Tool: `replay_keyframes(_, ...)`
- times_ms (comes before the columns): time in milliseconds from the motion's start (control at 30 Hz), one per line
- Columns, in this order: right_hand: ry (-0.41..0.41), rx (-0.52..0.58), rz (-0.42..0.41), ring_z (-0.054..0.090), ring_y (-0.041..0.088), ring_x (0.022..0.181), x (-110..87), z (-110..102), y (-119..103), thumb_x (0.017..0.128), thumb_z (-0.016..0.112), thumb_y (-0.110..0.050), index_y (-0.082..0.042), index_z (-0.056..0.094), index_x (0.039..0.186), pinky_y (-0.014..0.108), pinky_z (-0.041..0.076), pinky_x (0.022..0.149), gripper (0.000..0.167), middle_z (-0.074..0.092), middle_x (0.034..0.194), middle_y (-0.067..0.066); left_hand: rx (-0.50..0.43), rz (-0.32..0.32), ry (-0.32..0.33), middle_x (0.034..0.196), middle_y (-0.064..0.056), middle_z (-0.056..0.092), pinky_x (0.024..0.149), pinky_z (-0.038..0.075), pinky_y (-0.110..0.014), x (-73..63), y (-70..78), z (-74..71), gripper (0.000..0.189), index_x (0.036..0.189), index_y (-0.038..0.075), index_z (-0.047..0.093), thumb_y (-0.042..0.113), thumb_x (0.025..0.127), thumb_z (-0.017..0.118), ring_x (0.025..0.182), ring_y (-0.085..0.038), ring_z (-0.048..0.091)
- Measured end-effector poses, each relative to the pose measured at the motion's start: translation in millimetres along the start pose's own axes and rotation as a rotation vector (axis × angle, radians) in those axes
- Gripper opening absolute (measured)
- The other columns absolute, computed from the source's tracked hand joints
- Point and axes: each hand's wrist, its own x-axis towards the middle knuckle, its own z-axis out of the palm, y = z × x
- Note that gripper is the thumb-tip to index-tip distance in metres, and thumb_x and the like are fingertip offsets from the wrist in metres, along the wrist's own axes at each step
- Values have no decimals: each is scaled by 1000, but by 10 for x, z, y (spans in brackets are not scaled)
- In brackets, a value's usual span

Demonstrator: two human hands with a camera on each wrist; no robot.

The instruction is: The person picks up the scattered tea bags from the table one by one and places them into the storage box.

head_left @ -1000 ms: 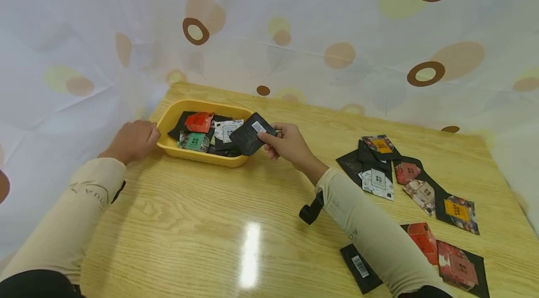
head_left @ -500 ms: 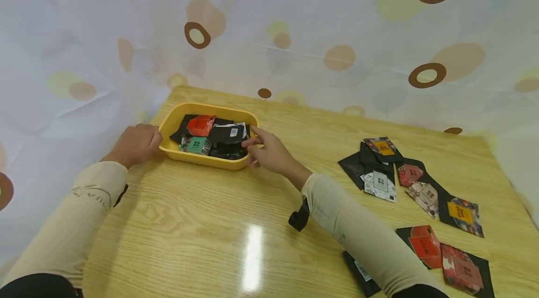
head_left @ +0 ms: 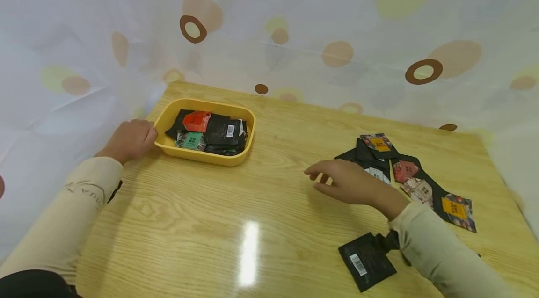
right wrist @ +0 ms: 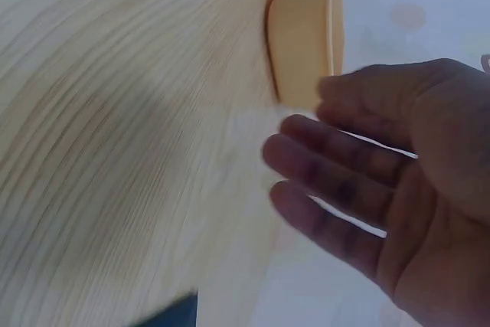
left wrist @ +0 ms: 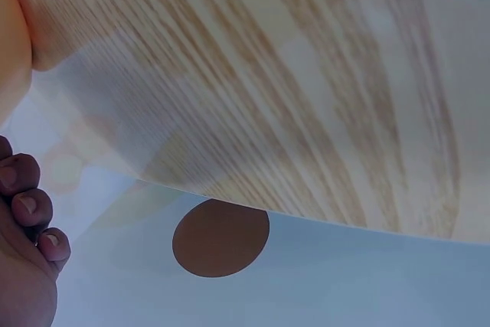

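Note:
In the head view, my left hand [head_left: 134, 140] holds the left end of a yellow plastic basket [head_left: 202, 154]. Its lower fingers [left wrist: 31, 204] are curled in the left wrist view, while the contact with the rim is hidden. Inside the basket lie black, red and green flat sachets, with a black barcoded sachet [head_left: 222, 130] on top. My right hand [head_left: 347, 181] hovers over the table with nothing in it. Loosely bent, spread fingers [right wrist: 329, 174] show in the right wrist view. Below that hand a black barcoded sachet [head_left: 365, 260] lies on the table.
Several overlapping sachets lie to the right, one with an orange label [head_left: 380, 142] and another with a red label [head_left: 406, 170]. The right forearm covers part of the table's front right. A patterned white sheet [head_left: 294, 22] rises behind the wooden table [head_left: 189, 223].
My right hand put a black sachet down in the basket, let go of it and moved right and toward me. The left hand stayed at the basket's left end.

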Motion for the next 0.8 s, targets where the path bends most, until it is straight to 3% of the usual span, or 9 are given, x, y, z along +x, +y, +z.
replay_keyframes(100,-65,-104,41,70,22,98,-305,27,124,90,63,-2,-10,67,120,35,57,76,31,71,115,5,6,4,0,62,-3,41,57,30,-31,2,4,-6,37,65,13,42,18,97,26,55,-18,36)
replay_keyframes(233,-143,-158,110,66,20,96,-649,214,248,76,69,8,-17,66,114,34,54,71,45,65,115,2,2,-3,-1,61,-3,39,56,29,-30,0,-4,-23,38,63,13,41,18,98,25,53,-17,33)
replay_keyframes(367,-186,-135,153,58,18,97,-891,406,304,62,92,-11,-21,55,128,37,52,70,76,54,122,3,9,-1,16,60,-3,39,55,28,-30,16,-17,-54,38,63,13,41,18,98,25,53,-17,33)
replay_keyframes(467,-168,-140,168,52,17,98,-969,491,310,52,98,-27,-22,46,136,41,50,73,99,48,123,2,11,1,12,61,-3,38,56,28,-30,26,-21,-72,39,63,13,41,18,98,25,53,-17,33)
replay_keyframes(533,-128,-180,152,51,15,99,-976,525,314,51,97,-33,-22,47,134,42,49,75,97,48,121,0,10,-1,5,61,-3,38,56,29,-31,22,-21,-76,39,63,13,40,18,98,25,53,-17,33)
replay_keyframes(633,-75,-210,101,51,10,94,-951,551,334,55,95,-39,-24,54,122,38,49,73,81,51,113,-5,3,-3,-1,61,-3,39,57,30,-31,9,-16,-60,38,63,14,40,18,97,26,55,-18,35)
replay_keyframes(800,-58,-189,51,52,6,91,-875,579,330,61,91,-44,-25,57,110,38,50,75,63,56,106,-10,1,-8,-8,62,-3,40,58,31,-31,-10,11,-18,40,63,14,41,19,99,25,56,-18,37)
